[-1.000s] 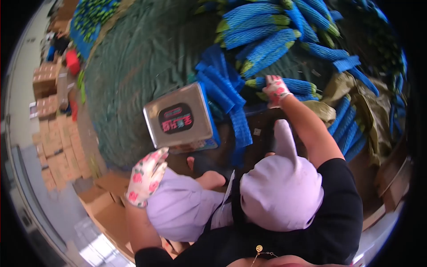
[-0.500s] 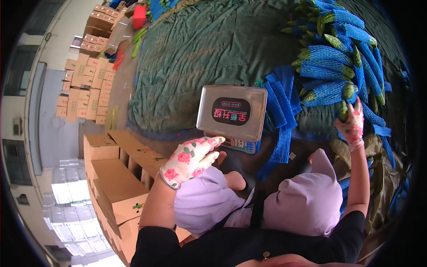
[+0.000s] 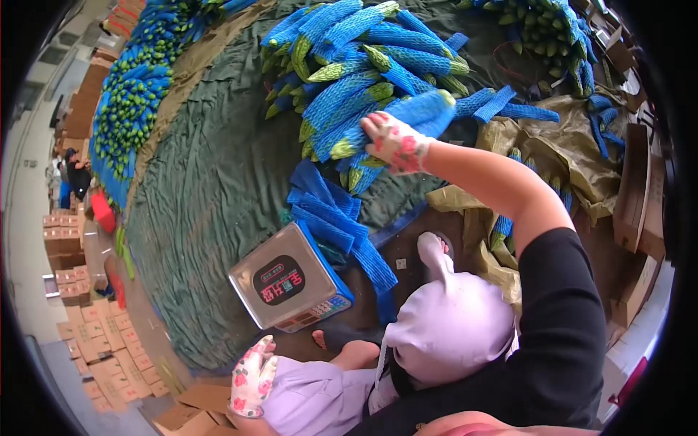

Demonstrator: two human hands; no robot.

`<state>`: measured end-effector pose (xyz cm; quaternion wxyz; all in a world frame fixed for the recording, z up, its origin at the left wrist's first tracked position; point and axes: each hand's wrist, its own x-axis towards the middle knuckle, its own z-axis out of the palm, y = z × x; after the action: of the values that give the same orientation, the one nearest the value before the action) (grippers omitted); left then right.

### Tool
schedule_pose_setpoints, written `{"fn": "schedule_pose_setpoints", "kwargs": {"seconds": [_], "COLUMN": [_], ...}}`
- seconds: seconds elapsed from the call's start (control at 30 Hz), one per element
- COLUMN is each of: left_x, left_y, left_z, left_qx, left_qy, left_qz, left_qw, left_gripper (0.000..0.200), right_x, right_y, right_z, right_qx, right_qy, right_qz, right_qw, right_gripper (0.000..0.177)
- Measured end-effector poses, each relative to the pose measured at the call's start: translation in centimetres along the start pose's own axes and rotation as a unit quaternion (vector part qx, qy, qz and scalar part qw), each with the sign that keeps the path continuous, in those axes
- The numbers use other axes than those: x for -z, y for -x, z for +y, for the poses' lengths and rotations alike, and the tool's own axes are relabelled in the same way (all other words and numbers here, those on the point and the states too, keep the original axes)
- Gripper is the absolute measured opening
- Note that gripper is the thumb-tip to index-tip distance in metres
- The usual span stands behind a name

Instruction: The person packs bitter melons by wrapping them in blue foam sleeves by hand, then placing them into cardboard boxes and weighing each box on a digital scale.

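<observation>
I am seeing my right grip [image 3: 398, 143] at a blue-netted vegetable [image 3: 430, 111] on the near side of the heap [image 3: 338, 98], its closure unclear, the left grip [image 3: 254, 376] hanging empty, fingers apart; careless pressing could be sending loosely stacked pieces rolling.

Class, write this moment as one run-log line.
right hand: at netted vegetables, grip unclear | left hand: open, near scale | blue netting: beside scale

Stacked cartons [image 3: 109, 352] and netted vegetables [image 3: 347, 98] show a packhouse.
</observation>
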<state>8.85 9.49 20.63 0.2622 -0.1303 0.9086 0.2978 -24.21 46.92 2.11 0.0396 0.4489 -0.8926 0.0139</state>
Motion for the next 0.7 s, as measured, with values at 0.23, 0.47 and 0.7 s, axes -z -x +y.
{"fn": "schedule_pose_setpoints", "kwargs": {"seconds": [0.23,0.47,0.7], "left_x": [-0.1,0.4,1.0], "left_y": [-2.3,-4.0,-4.6], "left_z": [0.5,1.5,2.2], "left_qx": [0.016,0.004,-0.090], "left_qy": [0.022,0.028,0.033], "left_qz": [0.019,-0.025,-0.047], "left_qw": [0.999,0.999,0.994], "left_gripper": [0.042,0.043,0.046], "right_x": [-9.4,-9.3,-4.2], "right_y": [-9.1,-2.8,20.7], "right_z": [0.0,-1.7,-11.3], "right_qx": [-0.115,-0.154,-0.322], "right_qy": [0.155,-0.163,-0.206], "right_qz": [-0.103,0.139,0.150], "right_qw": [0.976,0.965,0.912], "right_gripper": [0.037,0.066,0.052]}}
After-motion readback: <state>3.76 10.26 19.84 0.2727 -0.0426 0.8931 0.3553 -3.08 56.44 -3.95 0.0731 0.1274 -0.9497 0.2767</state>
